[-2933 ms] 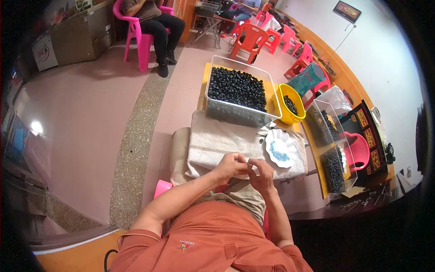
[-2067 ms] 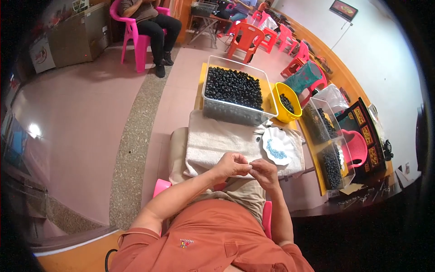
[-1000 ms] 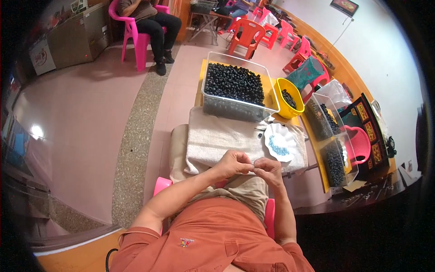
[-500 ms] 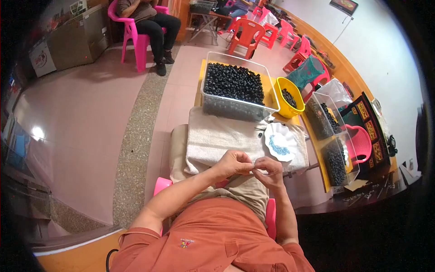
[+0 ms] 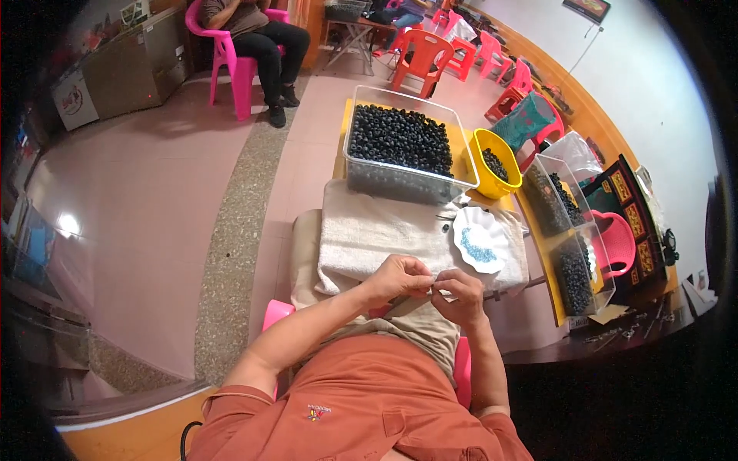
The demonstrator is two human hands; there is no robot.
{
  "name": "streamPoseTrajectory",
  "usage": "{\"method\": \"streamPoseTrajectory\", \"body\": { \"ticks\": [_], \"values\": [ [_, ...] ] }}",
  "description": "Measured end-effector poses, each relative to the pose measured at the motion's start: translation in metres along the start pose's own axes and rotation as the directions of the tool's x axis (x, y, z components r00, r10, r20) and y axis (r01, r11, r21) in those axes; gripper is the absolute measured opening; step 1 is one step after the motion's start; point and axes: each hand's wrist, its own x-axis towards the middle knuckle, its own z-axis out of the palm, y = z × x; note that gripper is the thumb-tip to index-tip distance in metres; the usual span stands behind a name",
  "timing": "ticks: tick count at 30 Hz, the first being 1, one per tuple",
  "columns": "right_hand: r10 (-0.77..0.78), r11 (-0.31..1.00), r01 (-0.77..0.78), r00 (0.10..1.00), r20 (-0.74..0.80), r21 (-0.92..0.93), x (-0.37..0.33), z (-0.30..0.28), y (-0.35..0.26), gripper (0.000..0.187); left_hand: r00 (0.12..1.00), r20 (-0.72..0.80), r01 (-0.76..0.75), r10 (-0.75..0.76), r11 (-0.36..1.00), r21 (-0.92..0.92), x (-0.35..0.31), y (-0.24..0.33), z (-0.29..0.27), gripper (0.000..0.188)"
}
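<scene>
Over my lap, my left hand [image 5: 405, 278] and my right hand [image 5: 460, 295] meet fingertip to fingertip, both pinched closed. Whatever sits between their fingers is too small to make out. Just beyond them a white towel [image 5: 357, 238] covers the near part of the table. On it, to the right, rests a white scalloped dish [image 5: 492, 223] holding small light-blue pieces [image 5: 477, 247]. A small dark round piece [image 5: 445, 228] lies beside the dish. Behind the towel stands a clear plastic box [image 5: 384, 182] filled with small black round pieces [image 5: 400, 138].
A yellow tub [image 5: 510, 187] with more black pieces is right of the box. Clear divided containers [image 5: 576, 238] hold dark pieces farther right. A person [image 5: 265, 54] sits on a pink chair [image 5: 241, 84] at the far left. Red chairs [image 5: 422, 59] line the back.
The fingers of my right hand have curled in slightly against the left fingertips. The whole scene has shifted a little to the right in the picture.
</scene>
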Motion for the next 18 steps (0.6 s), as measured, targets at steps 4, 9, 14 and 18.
{"method": "streamPoseTrajectory", "body": {
  "ticks": [4,9,14,18],
  "values": [
    [-0.024,0.997,0.022,0.999,-0.022,-0.073,-0.002,0.004,0.002,0.015,0.999,0.003,0.045,-0.045,0.999,0.02,-0.004,0.008,0.003,0.017],
    [-0.022,0.999,0.021,1.0,-0.021,-0.029,0.001,0.006,0.003,0.02,1.0,0.003,-0.005,0.005,1.0,0.009,-0.001,-0.001,-0.002,0.017],
    [0.086,0.99,-0.083,0.996,-0.023,0.111,-0.009,0.009,0.014,0.016,1.0,-0.006,-0.007,0.007,0.999,-0.04,0.0,0.0,-0.003,0.016],
    [0.176,0.97,-0.169,0.984,-0.027,0.175,-0.019,0.015,0.025,0.018,1.0,-0.013,0.002,-0.003,0.995,-0.099,0.003,-0.004,-0.005,0.016]
  ]
}}
